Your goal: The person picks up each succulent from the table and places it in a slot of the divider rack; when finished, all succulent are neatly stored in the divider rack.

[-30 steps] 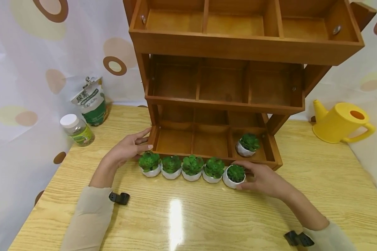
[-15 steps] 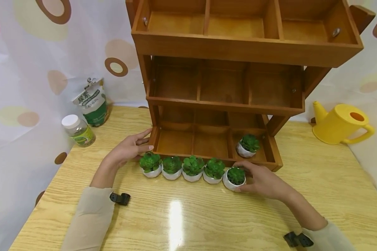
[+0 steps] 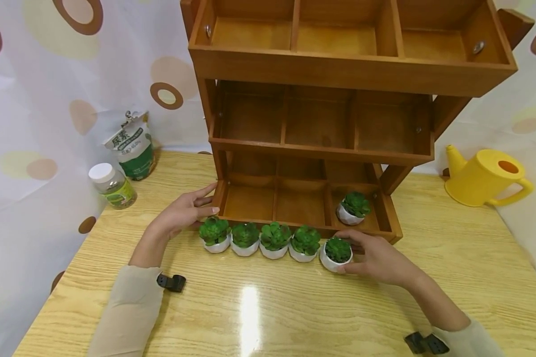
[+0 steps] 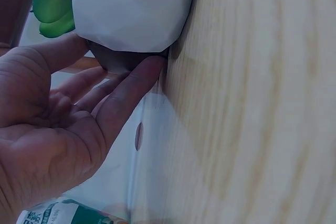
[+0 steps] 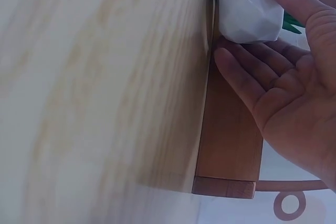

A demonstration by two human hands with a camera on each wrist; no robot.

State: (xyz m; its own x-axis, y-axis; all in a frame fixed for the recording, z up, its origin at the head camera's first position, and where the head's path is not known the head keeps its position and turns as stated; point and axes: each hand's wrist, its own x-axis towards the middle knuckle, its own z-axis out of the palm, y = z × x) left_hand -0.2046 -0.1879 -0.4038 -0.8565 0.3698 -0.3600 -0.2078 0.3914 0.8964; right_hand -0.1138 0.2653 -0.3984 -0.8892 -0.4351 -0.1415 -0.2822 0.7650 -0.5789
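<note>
My right hand (image 3: 377, 255) holds a small potted succulent (image 3: 338, 249) by its white faceted pot, thumb on the near side and fingers behind. In the right wrist view that pot (image 5: 249, 11) sits close at the table surface, between thumb and fingers. Against the left end of the stand's bottom tier (image 3: 295, 222) rests my left hand (image 3: 183, 213), its thumb at the front corner and its fingers along the side. Several similar succulents (image 3: 274, 241) line the front of that tier. Another succulent (image 3: 351, 208) stands inside its right compartment.
Upper tiers of the wooden stand (image 3: 353, 74) overhang the bottom one. A yellow watering can (image 3: 473, 181) stands at the right. To the left are a white-lidded jar (image 3: 111, 186) and a clipped green-and-white bag (image 3: 135, 148). A patterned sheet (image 3: 40, 109) hangs behind the table (image 3: 196, 317).
The succulent in my right hand has shifted slightly right, and a small gap now shows between it and the row. My left hand stays on the stand.
</note>
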